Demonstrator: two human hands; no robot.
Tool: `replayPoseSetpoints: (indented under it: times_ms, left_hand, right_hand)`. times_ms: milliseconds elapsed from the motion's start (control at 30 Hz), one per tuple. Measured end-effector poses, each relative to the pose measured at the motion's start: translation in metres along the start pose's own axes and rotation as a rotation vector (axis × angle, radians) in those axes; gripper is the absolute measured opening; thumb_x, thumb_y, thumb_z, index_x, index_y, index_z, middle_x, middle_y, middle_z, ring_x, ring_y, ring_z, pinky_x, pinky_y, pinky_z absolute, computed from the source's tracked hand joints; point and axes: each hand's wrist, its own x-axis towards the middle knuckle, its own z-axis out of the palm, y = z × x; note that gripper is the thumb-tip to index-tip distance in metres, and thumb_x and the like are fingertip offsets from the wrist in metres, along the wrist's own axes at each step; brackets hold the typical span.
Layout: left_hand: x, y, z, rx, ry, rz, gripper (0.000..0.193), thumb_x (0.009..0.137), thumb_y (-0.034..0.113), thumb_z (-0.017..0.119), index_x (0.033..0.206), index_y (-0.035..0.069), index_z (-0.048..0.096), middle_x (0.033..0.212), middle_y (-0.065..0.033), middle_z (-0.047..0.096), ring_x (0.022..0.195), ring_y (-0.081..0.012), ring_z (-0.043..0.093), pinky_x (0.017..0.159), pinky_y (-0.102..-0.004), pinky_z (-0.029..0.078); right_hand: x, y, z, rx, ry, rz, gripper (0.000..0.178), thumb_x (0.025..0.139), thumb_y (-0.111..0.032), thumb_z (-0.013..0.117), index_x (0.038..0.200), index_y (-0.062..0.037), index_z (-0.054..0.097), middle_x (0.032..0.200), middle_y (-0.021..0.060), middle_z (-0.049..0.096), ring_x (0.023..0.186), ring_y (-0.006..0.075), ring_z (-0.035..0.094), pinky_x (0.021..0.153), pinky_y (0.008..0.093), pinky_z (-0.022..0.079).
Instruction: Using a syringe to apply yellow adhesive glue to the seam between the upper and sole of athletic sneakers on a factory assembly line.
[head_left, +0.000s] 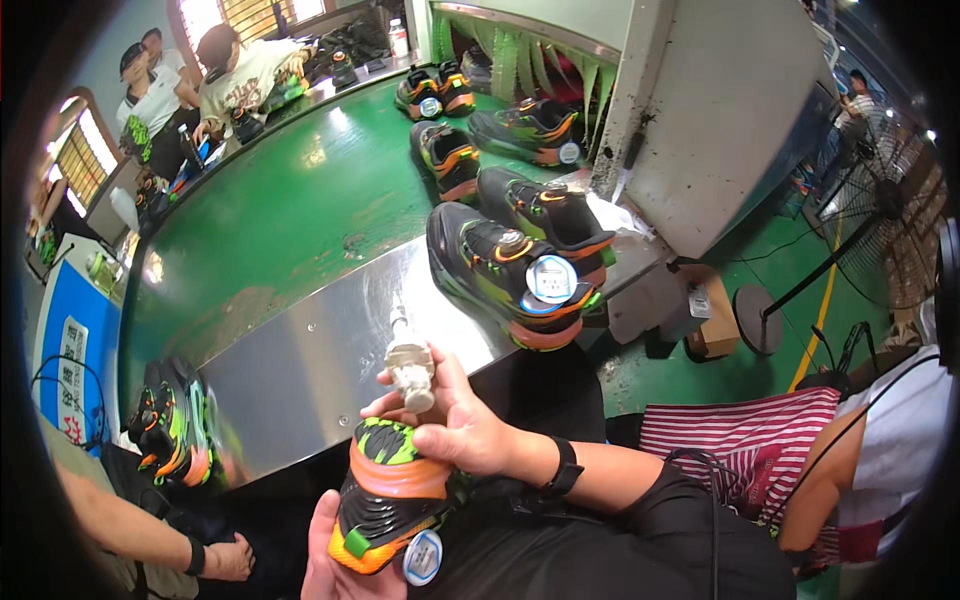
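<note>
You have the shoe (385, 500) sole-up over your lap, just below the metal desk (300, 370) edge. Your left hand (335, 570) cups its underside, grip closed on the shoe; your right hand (455, 425) pins the top end while pinching a small white applicator (408, 368). It looks light, with a stiff sole and soft upper, so take it by the sole edges. Black tread, orange midsole, green accents, a round tag below your left grip.

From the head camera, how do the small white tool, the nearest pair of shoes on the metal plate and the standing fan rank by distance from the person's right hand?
1. Small white tool: gripped in the right hand.
2. Black-and-orange shoe pair: on the metal plate, up and right.
3. Standing fan: far right, on the floor.
</note>
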Motion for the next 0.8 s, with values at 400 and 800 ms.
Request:
replayPoseSetpoints:
  times_ms: [400,800]
  left_hand:
    - [0.062,0.022,-0.064,0.832,-0.028,0.343,0.107,0.074,0.064,0.065,0.145,-0.001,0.018,0.141,-0.0197,0.036,0.13,-0.0286,0.04,0.107,-0.0426,0.034]
    - [0.076,-0.018,-0.022,0.349,-0.029,0.03,0.13,0.062,0.049,0.084,0.149,0.012,-0.006,0.143,-0.0206,0.03,0.129,-0.0362,0.042,0.106,-0.0492,0.038]
  right_hand:
    - [0.014,-0.004,0.003,-0.143,0.044,0.073,0.092,0.082,-0.017,0.072,0.149,-0.0151,0.009,0.129,0.0119,0.04,0.115,0.0303,0.054,0.096,0.044,0.047]
    - [0.04,0.009,0.002,-0.363,0.134,-0.117,0.088,0.083,-0.021,0.074,0.144,-0.0013,0.014,0.121,0.0097,0.048,0.096,0.0136,0.052,0.084,0.0314,0.045]
